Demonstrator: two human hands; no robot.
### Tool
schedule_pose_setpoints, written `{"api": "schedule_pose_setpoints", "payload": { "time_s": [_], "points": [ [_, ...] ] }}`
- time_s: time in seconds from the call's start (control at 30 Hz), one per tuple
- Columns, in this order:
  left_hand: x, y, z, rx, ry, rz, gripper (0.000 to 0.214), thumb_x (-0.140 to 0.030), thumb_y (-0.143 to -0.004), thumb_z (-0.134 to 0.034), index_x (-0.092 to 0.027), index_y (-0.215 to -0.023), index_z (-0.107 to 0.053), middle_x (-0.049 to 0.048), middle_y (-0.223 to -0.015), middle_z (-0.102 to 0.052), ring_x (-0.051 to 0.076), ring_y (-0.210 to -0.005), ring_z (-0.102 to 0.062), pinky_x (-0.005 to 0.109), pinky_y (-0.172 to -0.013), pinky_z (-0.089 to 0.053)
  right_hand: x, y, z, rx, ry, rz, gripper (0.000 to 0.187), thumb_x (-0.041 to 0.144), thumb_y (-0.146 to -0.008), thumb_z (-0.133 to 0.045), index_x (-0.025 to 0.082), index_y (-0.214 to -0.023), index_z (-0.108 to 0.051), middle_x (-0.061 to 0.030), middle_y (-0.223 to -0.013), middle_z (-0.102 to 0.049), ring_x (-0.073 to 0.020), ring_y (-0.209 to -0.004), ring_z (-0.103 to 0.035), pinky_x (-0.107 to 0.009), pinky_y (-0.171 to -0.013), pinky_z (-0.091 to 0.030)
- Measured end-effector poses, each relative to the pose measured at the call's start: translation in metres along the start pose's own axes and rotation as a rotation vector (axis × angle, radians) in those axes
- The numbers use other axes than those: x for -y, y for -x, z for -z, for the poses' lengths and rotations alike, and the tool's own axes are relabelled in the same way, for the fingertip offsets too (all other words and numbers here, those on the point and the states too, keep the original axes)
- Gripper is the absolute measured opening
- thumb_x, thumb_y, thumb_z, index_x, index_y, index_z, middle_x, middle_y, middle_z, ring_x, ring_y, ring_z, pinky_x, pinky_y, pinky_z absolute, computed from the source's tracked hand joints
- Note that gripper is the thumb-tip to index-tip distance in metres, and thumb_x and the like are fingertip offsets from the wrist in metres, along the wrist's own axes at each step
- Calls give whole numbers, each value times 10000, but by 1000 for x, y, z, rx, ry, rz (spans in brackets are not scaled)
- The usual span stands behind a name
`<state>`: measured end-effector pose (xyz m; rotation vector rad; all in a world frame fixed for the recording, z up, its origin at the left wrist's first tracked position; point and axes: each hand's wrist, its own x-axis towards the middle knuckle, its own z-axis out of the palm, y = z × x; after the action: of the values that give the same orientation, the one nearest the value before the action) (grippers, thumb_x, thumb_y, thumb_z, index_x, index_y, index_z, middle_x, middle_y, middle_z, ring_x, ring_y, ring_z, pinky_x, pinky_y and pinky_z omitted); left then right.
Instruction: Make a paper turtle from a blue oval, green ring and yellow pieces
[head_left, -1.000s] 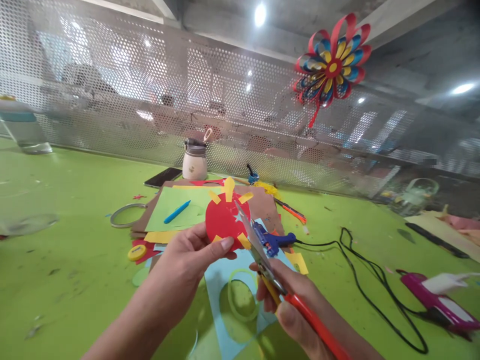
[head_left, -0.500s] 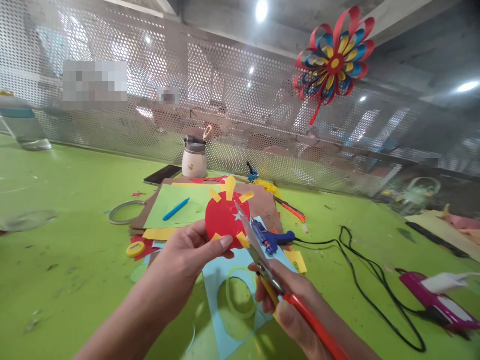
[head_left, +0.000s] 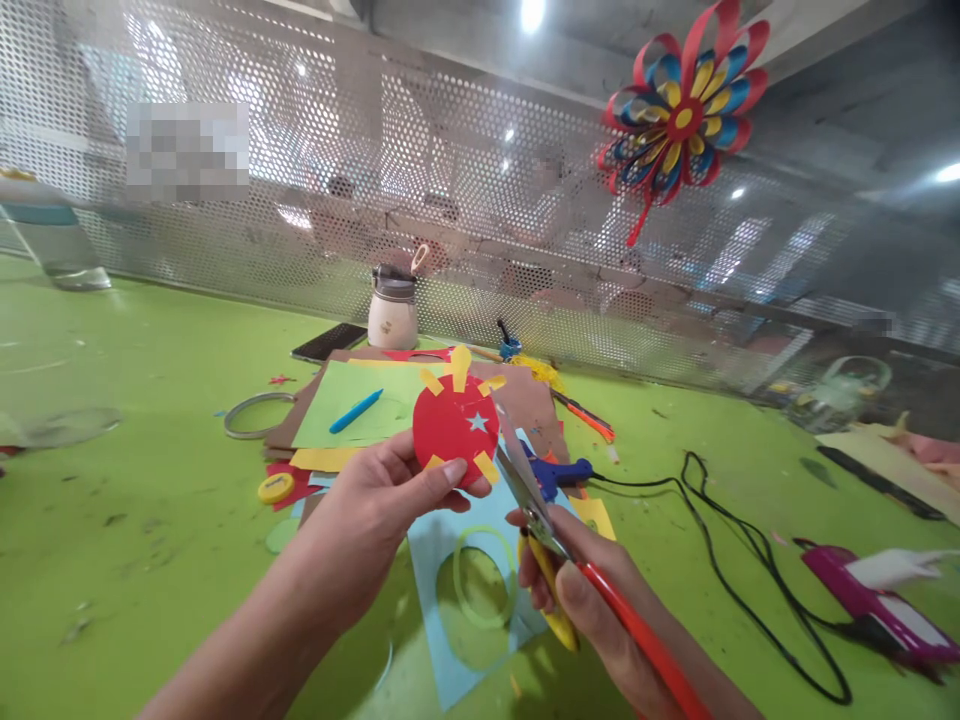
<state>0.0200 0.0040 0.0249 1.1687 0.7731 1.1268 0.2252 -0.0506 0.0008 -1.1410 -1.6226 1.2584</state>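
- The left hand [head_left: 379,505] pinches a red paper disc [head_left: 446,425] at its lower edge, the thumb pressed on the front and the other fingers behind or beneath it.
- The disc is held up over the papers at mid-view; yellow tabs [head_left: 461,370] stick out along its top, two more lie at its lower edge, and a pale blue star [head_left: 478,422] sits right of its centre.
- The right hand [head_left: 592,580] has its fingers wrapped about the red and yellow handles of a pair of scissors [head_left: 536,515]. The blades stand apart, tips close to the disc's right edge; whether they touch it cannot be told.
- Below the hands, a light blue sheet [head_left: 450,680] with a large round hole lies on the green counter [head_left: 150,400], a pale green ring [head_left: 459,585] over it.
- Behind the disc, a blue marker [head_left: 356,411] rests on a green sheet [head_left: 319,400], with brown cardboard [head_left: 544,400] underneath.
- A blue glue gun [head_left: 559,478] lies just beyond the scissors; a magenta glue gun [head_left: 855,590] lies far to the right.
- A white bottle [head_left: 393,318] stands upright at the back, beside a dark phone [head_left: 328,342].
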Motion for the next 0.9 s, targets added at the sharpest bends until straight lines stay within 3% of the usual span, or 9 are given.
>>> {"api": "schedule_pose_setpoints", "payload": {
  "time_s": [0.33, 0.5, 0.73, 0.9],
  "points": [
    [-1, 1, -1, -52, 11, 6, 112, -303, -816, -714, -220, -889, -732, 12, -897, -756, 167, -830, -659, 274, -768, -520, -7, -6, -3, -127, 34, -5, 631, 726, -830, -487, 175, -1121, -591, -41, -799, -578, -165, -660, -523, -313, -620, -411],
    [-3, 0, -2, -91, 62, -8, 87, -281, -775, -752, -202, -808, -738, 6, -791, -730, 139, -750, -610, 238, -717, -488, -20, -13, -4, -173, -40, -12, 697, 776, -750, -543, 176, -1101, -596, -5, -728, -523, -140, -581, -480, -298, -570, -385],
    [-2, 2, 0, 30, 116, 32, 89, -260, -788, -740, -172, -802, -745, 29, -803, -732, 134, -746, -595, 243, -747, -470, -8, -10, -10, -169, -10, 89, 644, 760, -781, -510, 188, -1059, -614, -14, -740, -484, -162, -652, -466, -304, -580, -369],
    [-1, 0, 1, 88, 146, 21, 72, -232, -829, -698, -195, -858, -752, 15, -822, -742, 128, -771, -593, 238, -773, -463, -4, -12, -16, -89, -88, 98, 650, 767, -795, -483, 193, -1086, -579, 17, -695, -431, -140, -599, -404, -315, -605, -377]
  ]
}}
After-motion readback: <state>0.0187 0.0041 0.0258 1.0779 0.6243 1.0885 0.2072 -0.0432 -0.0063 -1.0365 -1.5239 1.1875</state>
